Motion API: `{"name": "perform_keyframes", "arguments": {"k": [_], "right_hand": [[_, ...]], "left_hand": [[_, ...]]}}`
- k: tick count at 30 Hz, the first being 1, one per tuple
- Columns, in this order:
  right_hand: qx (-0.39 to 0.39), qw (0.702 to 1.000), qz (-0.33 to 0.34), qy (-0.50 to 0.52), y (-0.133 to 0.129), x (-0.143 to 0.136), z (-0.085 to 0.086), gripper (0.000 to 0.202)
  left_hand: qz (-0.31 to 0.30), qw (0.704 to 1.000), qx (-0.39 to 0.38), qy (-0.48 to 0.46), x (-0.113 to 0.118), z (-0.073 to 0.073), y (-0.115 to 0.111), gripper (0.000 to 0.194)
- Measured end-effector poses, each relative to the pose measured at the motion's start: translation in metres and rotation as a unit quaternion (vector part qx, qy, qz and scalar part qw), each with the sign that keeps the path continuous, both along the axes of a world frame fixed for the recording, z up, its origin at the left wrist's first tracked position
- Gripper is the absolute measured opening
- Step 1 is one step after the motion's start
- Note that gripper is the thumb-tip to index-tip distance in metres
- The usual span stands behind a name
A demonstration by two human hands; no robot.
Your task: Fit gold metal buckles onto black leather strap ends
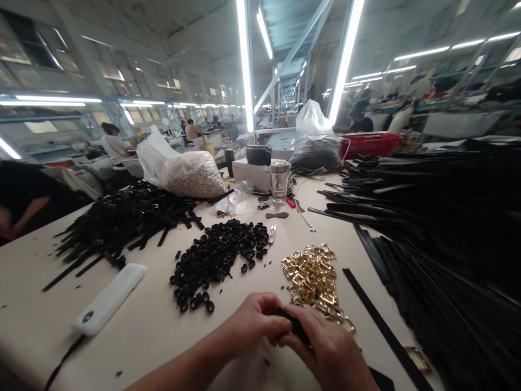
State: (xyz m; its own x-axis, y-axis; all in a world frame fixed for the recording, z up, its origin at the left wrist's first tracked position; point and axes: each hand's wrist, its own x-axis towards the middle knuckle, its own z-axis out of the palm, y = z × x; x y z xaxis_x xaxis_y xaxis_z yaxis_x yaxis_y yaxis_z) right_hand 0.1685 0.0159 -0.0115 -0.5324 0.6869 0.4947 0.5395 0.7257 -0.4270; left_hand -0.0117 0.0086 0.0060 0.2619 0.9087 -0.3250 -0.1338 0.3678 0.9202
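Observation:
Between my two hands is a black strap piece point(296, 325), held just in front of the gold buckles. My left hand point(254, 323) pinches it with thumb and fingers. From the right, my right hand point(325, 345) closes round the same piece, and its fingertips meet those of my left hand. Gold buckles point(311, 274) lie heaped right behind the hands. A pile of small black loops point(220, 252) sits behind and to the left. One long black strap point(382, 320) lies flat to the right, beside a single gold buckle point(417, 358).
Black straps with buckles point(126, 217) pile at the left, long black strips point(448, 206) at the right. A white power bank point(109, 298), pink snips point(272, 234), glass jar point(279, 182) and plastic bag point(191, 171) stand or lie around. A person's arm point(32, 212) shows at far left.

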Motion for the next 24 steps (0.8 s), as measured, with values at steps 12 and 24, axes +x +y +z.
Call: {"name": "perform_keyframes", "arguments": {"k": [12,24], "right_hand": [[-0.13,0.991,0.0,-0.021,-0.005,0.005,0.023,0.01],[-0.09,0.993,-0.075,0.029,-0.003,0.007,0.022,0.025]], "left_hand": [[-0.038,0.997,0.023,0.058,-0.017,0.005,0.005,0.022],[-0.027,0.996,0.048,0.072,-0.016,0.01,0.005,0.028]]}}
